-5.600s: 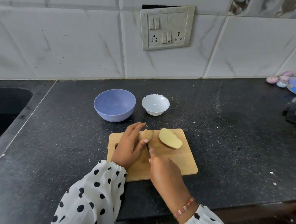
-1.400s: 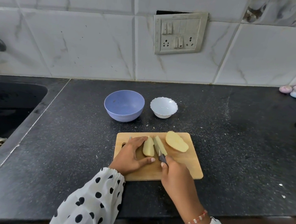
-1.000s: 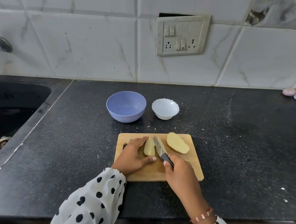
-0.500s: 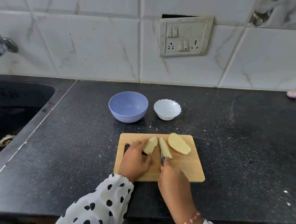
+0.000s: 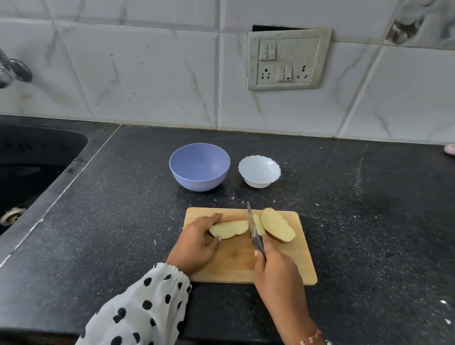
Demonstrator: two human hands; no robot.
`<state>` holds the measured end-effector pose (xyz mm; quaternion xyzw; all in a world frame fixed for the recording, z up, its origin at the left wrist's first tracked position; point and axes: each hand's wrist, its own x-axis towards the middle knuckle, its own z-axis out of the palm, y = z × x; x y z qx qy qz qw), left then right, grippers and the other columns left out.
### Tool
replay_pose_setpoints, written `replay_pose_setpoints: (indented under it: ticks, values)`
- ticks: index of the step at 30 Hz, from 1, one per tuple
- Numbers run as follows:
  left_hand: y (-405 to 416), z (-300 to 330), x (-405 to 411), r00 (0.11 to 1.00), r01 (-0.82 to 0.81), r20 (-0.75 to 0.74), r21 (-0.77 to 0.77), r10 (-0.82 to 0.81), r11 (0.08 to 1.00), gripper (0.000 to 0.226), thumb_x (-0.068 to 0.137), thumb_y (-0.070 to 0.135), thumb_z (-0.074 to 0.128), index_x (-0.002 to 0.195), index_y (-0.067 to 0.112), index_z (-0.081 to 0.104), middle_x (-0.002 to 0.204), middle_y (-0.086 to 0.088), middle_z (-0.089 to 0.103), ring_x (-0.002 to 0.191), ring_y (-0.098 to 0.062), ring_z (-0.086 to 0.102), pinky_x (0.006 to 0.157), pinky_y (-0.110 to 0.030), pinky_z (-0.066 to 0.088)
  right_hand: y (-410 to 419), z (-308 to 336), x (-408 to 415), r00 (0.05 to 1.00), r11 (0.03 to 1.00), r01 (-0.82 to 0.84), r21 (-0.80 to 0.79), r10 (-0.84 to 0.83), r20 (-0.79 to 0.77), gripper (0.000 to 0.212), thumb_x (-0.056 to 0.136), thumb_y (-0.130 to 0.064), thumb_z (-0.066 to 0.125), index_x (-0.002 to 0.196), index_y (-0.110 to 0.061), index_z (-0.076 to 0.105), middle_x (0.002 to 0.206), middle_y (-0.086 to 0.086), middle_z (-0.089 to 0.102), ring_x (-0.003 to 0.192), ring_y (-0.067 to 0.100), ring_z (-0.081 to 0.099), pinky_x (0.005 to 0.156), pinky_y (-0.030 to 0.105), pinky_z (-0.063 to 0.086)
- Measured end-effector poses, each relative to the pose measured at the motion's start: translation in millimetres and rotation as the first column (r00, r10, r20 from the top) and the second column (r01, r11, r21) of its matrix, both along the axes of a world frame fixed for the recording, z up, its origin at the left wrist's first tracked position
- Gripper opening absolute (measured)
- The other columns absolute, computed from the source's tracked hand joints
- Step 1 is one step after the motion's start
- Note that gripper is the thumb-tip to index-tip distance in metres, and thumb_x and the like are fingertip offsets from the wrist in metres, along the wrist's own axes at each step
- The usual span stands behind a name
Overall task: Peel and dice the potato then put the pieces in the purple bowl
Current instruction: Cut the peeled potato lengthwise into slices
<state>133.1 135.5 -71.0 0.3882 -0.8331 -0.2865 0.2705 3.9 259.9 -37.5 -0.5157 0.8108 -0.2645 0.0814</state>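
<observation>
Your left hand [image 5: 197, 244] pinched a pale, smooth potato wedge [image 5: 229, 229] on the wooden board [image 5: 290, 265] — your right hand [image 5: 276, 272] gripped the steel knife [image 5: 252, 228]; the round purple bowl [image 5: 199, 170] sat behind.

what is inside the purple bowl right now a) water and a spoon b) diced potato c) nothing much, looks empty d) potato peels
c: the round purple plastic bowl shows only its bare inside apart from a tiny dark speck, while the peeled pale yellow potato pieces all lie on the rectangular wooden cutting board.
</observation>
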Motion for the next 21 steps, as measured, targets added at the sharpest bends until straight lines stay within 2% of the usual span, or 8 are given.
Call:
replay_pose_setpoints:
  ticks: [2,4,8,12,14,17,19,21]
  values:
    - [2.4,0.2,0.2,0.999,-0.040,-0.027,-0.007,0.040,0.999,0.045,0.082,0.009,0.065,0.125,0.011,0.054,0.109,0.004,0.057,0.098,-0.003,0.049,0.086,0.005,0.023,0.4,0.7,-0.2,1.000,0.999,0.005,-0.043,-0.003,0.028,0.042,0.099,-0.028,0.036,0.140,-0.019,0.038,0.088,-0.002,0.063,0.079,0.012,0.059,0.057,0.019,0.035]
    - [4.3,0.0,-0.1,0.994,-0.097,-0.060,-0.009,0.096,0.995,0.040,0.081,0.009,0.066,0.120,0.012,0.058,0.095,0.007,0.054,0.081,0.002,0.048,0.078,0.004,0.027,0.1,0.9,0.5,0.999,0.998,0.006,-0.056,-0.003,0.053,0.039,0.099,-0.027,0.038,0.136,-0.019,0.044,0.084,-0.001,0.063,0.076,0.014,0.059,0.057,0.021,0.037]
    - [6.4,-0.3,-2.7,0.984,-0.150,-0.091,0.012,0.151,0.989,0.036,0.081,0.007,0.066,0.116,0.013,0.061,0.086,0.008,0.053,0.077,0.000,0.049,0.074,0.001,0.031,-0.1,1.8,2.4,0.994,1.000,-0.010,-0.011,0.011,0.109,0.032,0.097,-0.026,0.042,0.127,-0.019,0.051,0.087,-0.001,0.064,0.078,0.015,0.060,0.064,0.028,0.049]
    - [5.8,2.9,-9.0,0.958,-0.230,-0.149,0.116,0.246,0.966,0.038,0.083,0.003,0.061,0.118,0.016,0.059,0.096,0.005,0.062,0.089,-0.008,0.056,0.084,-0.011,0.039,3.9,3.0,3.5,0.986,0.998,-0.050,0.038,0.043,0.164,0.031,0.097,-0.027,0.043,0.127,-0.021,0.051,0.096,-0.005,0.062,0.085,0.009,0.058,0.069,0.018,0.045]
    - [4.1,5.4,-13.2,0.944,-0.245,-0.182,0.171,0.275,0.954,0.035,0.083,0.001,0.061,0.115,0.015,0.062,0.093,0.005,0.064,0.086,-0.005,0.057,0.088,-0.017,0.043,5.8,5.5,3.9,0.978,0.997,-0.053,0.053,0.041,0.204,0.029,0.097,-0.026,0.044,0.124,-0.021,0.052,0.095,-0.006,0.060,0.082,0.006,0.057,0.068,0.017,0.046]
    - [1.7,5.3,-19.3,0.932,-0.263,-0.200,0.200,0.302,0.944,0.033,0.083,0.003,0.062,0.113,0.017,0.062,0.089,0.007,0.067,0.078,0.006,0.055,0.101,-0.028,0.037,6.0,10.3,4.9,0.961,0.993,-0.053,0.103,0.023,0.275,0.026,0.097,-0.026,0.044,0.122,-0.021,0.053,0.089,-0.008,0.057,0.075,0.006,0.056,0.067,0.024,0.052]
    - [2.2,3.5,-21.2,0.921,-0.280,-0.212,0.226,0.327,0.933,0.033,0.083,0.005,0.063,0.114,0.017,0.061,0.089,0.010,0.066,0.078,0.010,0.053,0.106,-0.037,0.032,5.7,12.4,4.3,0.940,0.990,-0.049,0.130,0.002,0.340,0.027,0.097,-0.025,0.044,0.123,-0.022,0.052,0.084,-0.006,0.056,0.068,0.008,0.056,0.061,0.027,0.054]
    - [3.8,0.9,-22.0,0.913,-0.293,-0.219,0.233,0.344,0.927,0.032,0.082,0.007,0.065,0.114,0.014,0.062,0.096,0.006,0.067,0.083,0.002,0.055,0.107,-0.041,0.031,6.8,13.7,3.1,0.910,0.989,-0.041,0.139,-0.021,0.414,0.027,0.097,-0.024,0.044,0.123,-0.021,0.052,0.079,-0.003,0.056,0.056,0.008,0.051,0.046,0.022,0.047]
